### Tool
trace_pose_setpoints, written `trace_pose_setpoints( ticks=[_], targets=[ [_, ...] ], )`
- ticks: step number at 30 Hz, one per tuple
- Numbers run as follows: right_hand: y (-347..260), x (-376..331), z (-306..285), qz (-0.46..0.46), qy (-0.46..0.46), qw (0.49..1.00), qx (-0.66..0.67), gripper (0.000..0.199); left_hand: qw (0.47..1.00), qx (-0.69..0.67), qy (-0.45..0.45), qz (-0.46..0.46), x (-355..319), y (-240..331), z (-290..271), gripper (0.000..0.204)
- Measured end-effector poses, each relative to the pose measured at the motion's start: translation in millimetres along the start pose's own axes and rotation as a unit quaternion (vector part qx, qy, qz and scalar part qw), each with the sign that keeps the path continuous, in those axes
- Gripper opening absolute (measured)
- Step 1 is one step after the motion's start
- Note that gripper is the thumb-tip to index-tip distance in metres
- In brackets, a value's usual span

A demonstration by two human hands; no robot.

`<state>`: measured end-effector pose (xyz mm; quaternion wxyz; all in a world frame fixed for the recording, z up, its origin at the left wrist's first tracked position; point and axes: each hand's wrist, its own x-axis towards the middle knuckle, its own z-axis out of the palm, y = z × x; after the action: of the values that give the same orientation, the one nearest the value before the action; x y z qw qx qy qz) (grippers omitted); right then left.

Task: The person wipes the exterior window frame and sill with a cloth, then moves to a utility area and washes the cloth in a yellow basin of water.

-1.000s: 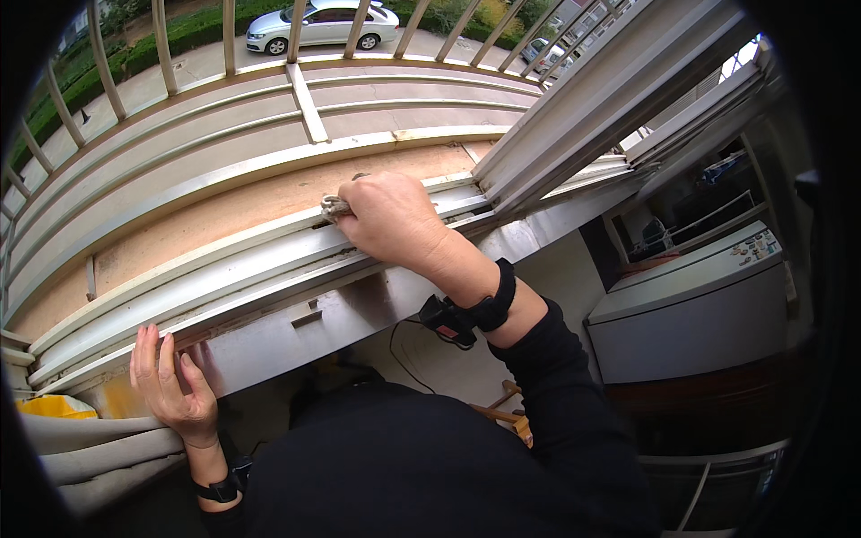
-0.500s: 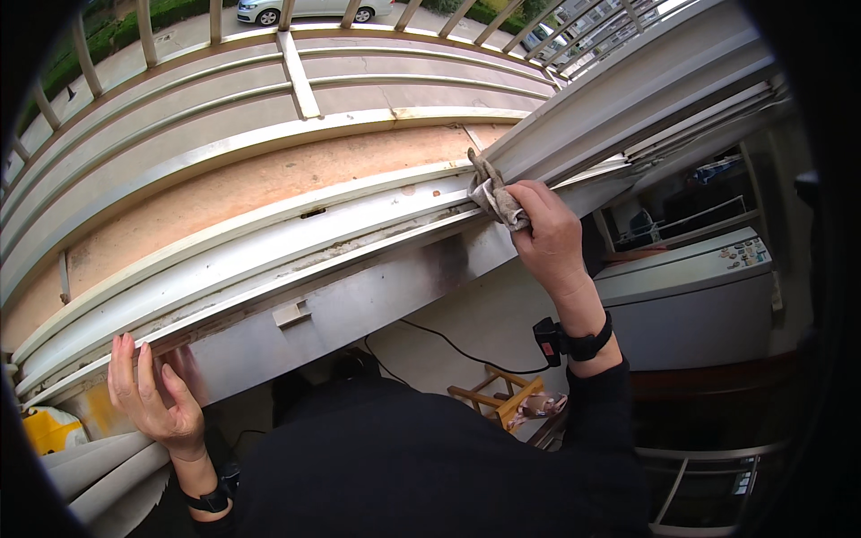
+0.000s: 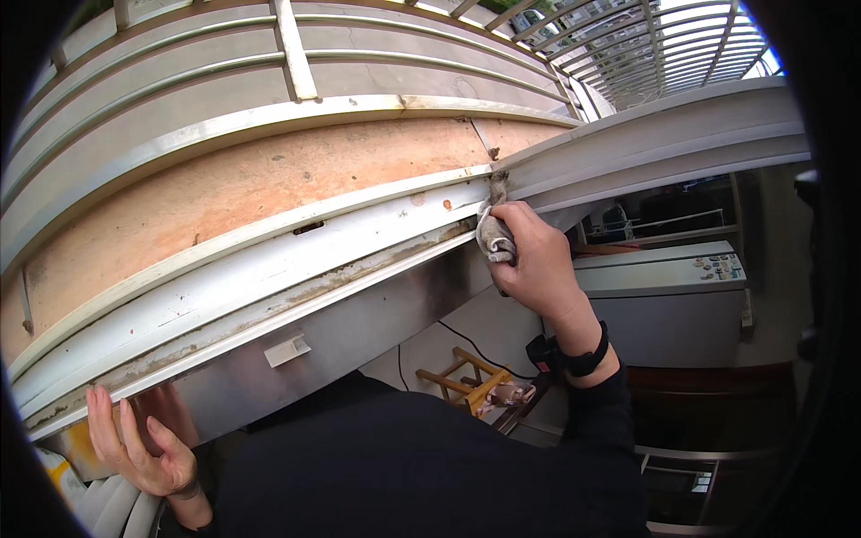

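A crumpled, dirt-stained grey cloth (image 3: 496, 235) is gripped in my right hand (image 3: 541, 261), pressed to the window track at the foot of the window frame (image 3: 655, 148). The white sill track (image 3: 314, 242) runs from there down to the left, with brown grime lying along its inner groove. Resting against the near edge of the track at the lower left, my left hand (image 3: 142, 451) has its fingers stretched out and holds nothing. Part of the cloth is hidden behind my right fingers.
Beyond the track lie an orange-brown outer ledge (image 3: 260, 193) and a metal railing (image 3: 296, 54). Below it is a shiny metal panel (image 3: 336, 327) with a small white bracket (image 3: 287, 351). A wooden stool (image 3: 466, 381), a black cable (image 3: 484, 354) and a white cabinet (image 3: 664, 305) stand lower right.
The view has tilted and shifted. My right hand keeps the cloth at the frame's foot, its wrist turned a little. My left hand stays at the track's near edge.
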<state>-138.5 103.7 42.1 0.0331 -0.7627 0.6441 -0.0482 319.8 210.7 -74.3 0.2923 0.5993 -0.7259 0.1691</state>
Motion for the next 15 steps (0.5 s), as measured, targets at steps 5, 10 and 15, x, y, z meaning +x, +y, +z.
trace_pose_setpoints(
  ticks=[5, 10, 15],
  targets=[
    [-6, 10, -8, 0.053, -0.056, 0.986, 0.147, 0.038, 1.000, 0.007, -0.021, 0.012, 1, -1, -4, 0.033],
    [-40, 7, -3, -0.013, -0.095, 0.965, 0.246, 0.042, 1.000, 0.004, -0.018, 0.008, 0, -1, -3, 0.031],
    [-48, 22, -11, 0.026, -0.119, 0.948, 0.293, 0.042, 1.000, 0.007, -0.028, 0.009, 0, -2, -4, 0.028]
  ],
)
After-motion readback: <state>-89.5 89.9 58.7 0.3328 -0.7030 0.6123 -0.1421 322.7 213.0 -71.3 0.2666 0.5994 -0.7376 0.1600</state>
